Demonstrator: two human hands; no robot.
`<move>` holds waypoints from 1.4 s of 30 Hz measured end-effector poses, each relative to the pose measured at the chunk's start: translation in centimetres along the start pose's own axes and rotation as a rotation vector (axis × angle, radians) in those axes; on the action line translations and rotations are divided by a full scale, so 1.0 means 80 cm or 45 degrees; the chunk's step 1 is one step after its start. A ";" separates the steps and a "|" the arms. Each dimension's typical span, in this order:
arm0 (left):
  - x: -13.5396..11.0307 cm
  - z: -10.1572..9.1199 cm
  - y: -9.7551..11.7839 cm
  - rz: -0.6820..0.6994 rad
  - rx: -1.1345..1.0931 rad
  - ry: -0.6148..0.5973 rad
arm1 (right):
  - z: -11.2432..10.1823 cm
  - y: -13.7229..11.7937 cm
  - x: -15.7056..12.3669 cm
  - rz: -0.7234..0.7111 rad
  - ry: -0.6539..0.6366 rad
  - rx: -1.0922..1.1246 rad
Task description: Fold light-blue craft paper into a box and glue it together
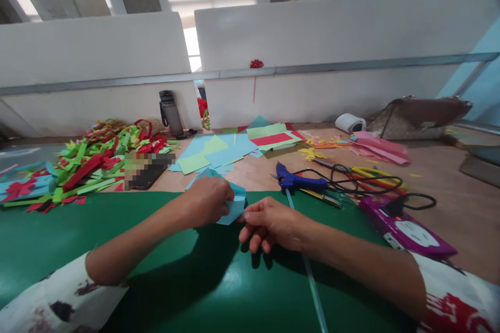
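Observation:
A folded piece of light blue paper (235,212) is held above the green mat (164,281). My left hand (206,203) is closed on it from above, its fingers curled into the folds. My right hand (273,223) pinches the paper's right edge between thumb and forefinger, the other fingers loosely bent below. Just beyond my right hand lies a blue hot glue gun (299,179). A long translucent glue stick (312,281) runs from it toward me, passing beneath my right wrist.
Cut green and red paper strips (89,161) are heaped at the left, near a phone (150,173) and a bottle (171,114). Coloured sheets (230,148) lie behind my hands. At right are scissors (375,174), a purple power strip (410,231) and a handbag (422,117).

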State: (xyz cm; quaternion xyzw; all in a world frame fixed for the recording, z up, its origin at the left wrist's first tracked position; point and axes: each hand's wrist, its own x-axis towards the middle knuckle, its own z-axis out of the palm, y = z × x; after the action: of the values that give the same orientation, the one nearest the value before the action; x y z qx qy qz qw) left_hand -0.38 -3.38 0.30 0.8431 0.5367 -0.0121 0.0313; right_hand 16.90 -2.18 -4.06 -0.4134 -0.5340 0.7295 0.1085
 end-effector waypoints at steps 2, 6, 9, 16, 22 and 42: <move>0.007 0.011 -0.005 -0.036 -0.011 -0.052 | -0.006 -0.005 -0.006 -0.030 0.042 -0.250; 0.015 0.029 -0.016 -0.050 -0.084 -0.101 | -0.031 -0.024 -0.030 -0.432 0.382 -1.343; 0.016 0.031 -0.022 -0.044 -0.188 -0.150 | -0.063 -0.037 -0.044 -0.345 0.942 -2.115; 0.016 0.017 -0.025 0.024 -0.289 -0.204 | -0.144 -0.025 -0.027 -0.142 0.952 -2.227; 0.020 0.012 -0.027 0.106 -0.332 -0.214 | -0.147 -0.008 -0.015 -0.260 0.865 -2.214; 0.019 0.011 -0.042 0.120 -0.372 -0.254 | -0.070 -0.029 -0.073 -0.267 0.198 -0.840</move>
State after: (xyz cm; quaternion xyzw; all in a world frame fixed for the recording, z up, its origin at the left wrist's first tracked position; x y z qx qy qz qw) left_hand -2.76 -0.65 -0.80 0.8485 0.4868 -0.0163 0.2070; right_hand 23.98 -0.88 0.28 -0.4236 -0.7704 0.4690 0.0839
